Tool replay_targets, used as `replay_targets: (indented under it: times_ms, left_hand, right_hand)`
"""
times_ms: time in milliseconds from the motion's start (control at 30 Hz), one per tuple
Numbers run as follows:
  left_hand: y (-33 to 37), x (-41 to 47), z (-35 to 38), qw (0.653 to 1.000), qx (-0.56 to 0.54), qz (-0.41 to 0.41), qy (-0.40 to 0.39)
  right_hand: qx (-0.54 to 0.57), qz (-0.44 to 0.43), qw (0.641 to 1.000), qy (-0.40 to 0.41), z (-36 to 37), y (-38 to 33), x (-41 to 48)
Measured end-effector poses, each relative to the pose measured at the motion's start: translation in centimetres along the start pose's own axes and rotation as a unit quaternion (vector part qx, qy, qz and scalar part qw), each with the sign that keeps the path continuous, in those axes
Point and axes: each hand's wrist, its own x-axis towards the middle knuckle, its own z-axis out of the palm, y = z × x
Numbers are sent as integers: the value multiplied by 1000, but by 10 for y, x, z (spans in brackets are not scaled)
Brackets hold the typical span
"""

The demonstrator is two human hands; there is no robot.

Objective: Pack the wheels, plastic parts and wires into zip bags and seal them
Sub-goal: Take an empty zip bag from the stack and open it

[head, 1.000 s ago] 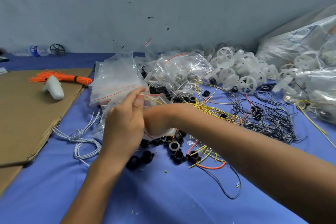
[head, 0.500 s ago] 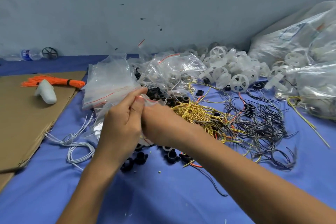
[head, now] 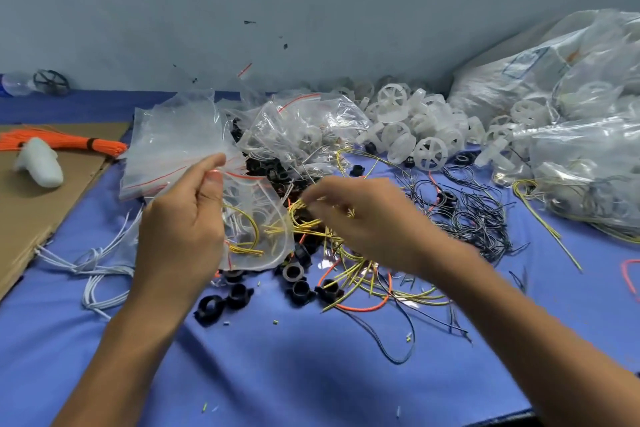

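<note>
Now right hand (head: pixel 360 218) out of zip bag (head: pixel 258 208), over yellow wires (head: pixel 349 272).

Blue cloth (head: pixel 311 374); yellow wires (head: pixel 360 274) – black rings (head: pixel 299 291), white wheels (head: pixel 431 153), orange bundle (head: pixel 62 142).

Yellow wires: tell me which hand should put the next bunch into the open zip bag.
Right. The right hand is at the loose yellow wires, fingers curled on some, beside the bag's mouth. The left hand is busy: it pinches the zip bag at its red strip, holding it open.
</note>
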Motion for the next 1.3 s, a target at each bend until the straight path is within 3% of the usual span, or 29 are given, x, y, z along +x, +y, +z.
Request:
replay_targets:
  times_ms: [67,167,233,267,533,700,867,967,1033,1167,1233,1300]
  left_hand:
    - [1,0,1,1000,-8,-1,-2]
    - [2,-1,4,1000,-19,-2,-5]
    - [2,-2,5,1000,-11,-5,-11]
    - [2,-2,5,1000,-6,-6,-15]
    - [1,-1,3,999,-16,-23,-16]
    - [3,-3,6,999,-18,-26,-11]
    - [7,-9,10,1000,-12,-16,-21]
    - [12,-11,9,1000,-7,-6,-28]
    - [12,-10,8,999,2,-6,-37]
    - [10,-6,0,999,33,-9,-31]
    - [8,-2,-7,997,65,3,-31]
    - [10,-1,-11,997,64,1,-51]
  right_hand:
    - [-99,78,992,28,-27,45,-16]
    - [-295,204,929,-92,-50,104,-38]
    - [-328,223,903,-167,-50,122,-54]
    - [-328,216,906,-160,-50,126,-60]
    - [-201,222,948,112,-94,111,-57]
    - [-18,136,966,220,-107,63,-50]
    - [109,75,987,89,-55,-1,-34]
    - [67,75,995,-6,-5,-25,-10]
    - [23,61,997,-28,27,-39,11]
    - [62,69,992,-90,61,-48,40]
    - [-81,57,991,-86,68,-44,48]
    - [-223,53,968,-100,74,-40,52]
